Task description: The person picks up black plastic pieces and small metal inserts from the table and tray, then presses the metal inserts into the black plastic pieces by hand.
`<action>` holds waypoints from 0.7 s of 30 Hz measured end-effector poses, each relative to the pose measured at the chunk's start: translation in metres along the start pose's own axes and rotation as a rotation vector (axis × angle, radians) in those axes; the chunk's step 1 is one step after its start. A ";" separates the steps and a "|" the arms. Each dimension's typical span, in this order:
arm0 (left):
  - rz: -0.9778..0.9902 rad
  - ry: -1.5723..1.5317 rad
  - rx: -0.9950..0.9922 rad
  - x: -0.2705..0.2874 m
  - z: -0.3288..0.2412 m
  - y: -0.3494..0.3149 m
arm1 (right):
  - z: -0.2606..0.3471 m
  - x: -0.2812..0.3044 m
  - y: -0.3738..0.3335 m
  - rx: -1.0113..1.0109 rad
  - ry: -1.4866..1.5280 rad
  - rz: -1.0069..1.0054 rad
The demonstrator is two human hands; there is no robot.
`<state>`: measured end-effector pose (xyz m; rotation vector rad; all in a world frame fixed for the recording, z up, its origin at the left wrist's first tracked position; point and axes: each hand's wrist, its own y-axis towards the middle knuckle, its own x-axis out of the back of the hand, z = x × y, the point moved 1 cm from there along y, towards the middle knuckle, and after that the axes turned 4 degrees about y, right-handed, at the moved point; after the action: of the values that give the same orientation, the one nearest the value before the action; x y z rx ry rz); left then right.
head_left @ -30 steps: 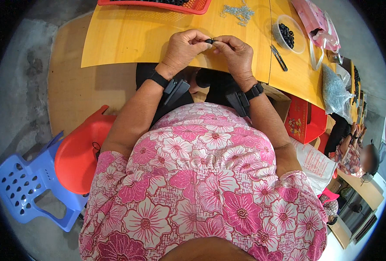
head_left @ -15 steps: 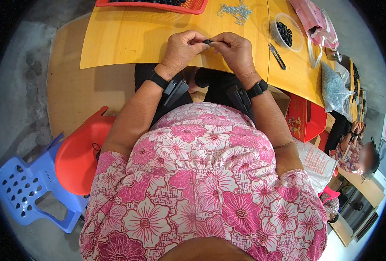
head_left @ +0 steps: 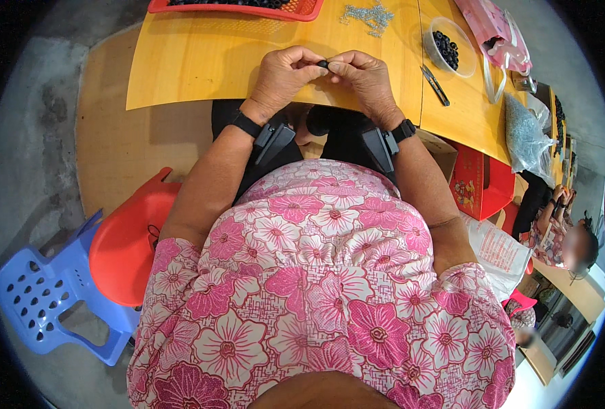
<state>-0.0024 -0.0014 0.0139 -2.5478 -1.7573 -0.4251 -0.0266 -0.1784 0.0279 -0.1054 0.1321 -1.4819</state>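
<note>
Yellow table (head_left: 200,68) surface is seen above a grey concrete floor (head_left: 36,157), with a pale board lying under the table's near edge. At that near edge, the left hand (head_left: 283,73) and the right hand (head_left: 364,78) are brought together, fingertips meeting. A small black ring-shaped part (head_left: 323,64) is pinched between the fingers of both hands, which are closed around it just above the table edge. Black bands are worn on both wrists.

A red tray (head_left: 296,9) holding dark pieces is placed at the far edge of the table. Just right of it, a heap of small silvery metal parts (head_left: 371,15) is laid on the bare surface. A clear round container (head_left: 446,46) of black rings is set further right, and a dark slim tool (head_left: 436,84) lies near it. A pink plastic bag (head_left: 497,27) is found at the far right corner, and a clear bag of greyish pieces (head_left: 524,133) hangs off the right side.

Below the table on the right, a red box (head_left: 476,187) with a small pictured label is noted, and a white printed bag (head_left: 504,249) rests nearer the person. A red stool (head_left: 128,245) and a blue plastic stool (head_left: 43,293) are placed to the left. Another seated person (head_left: 555,225) is observed at the right rim.
</note>
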 end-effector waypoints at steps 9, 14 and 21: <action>0.012 -0.087 0.006 0.003 0.006 -0.001 | -0.010 -0.002 0.003 -0.251 0.616 0.155; 0.012 -0.142 0.026 0.004 0.008 -0.001 | -0.012 -0.003 0.005 -0.239 0.661 0.169; 0.029 -0.066 0.018 0.007 0.003 -0.003 | -0.009 -0.004 0.005 -0.251 0.601 0.172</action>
<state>-0.0024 0.0066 0.0118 -2.6007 -1.7348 -0.3261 -0.0235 -0.1741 0.0186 0.1506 0.7945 -1.2808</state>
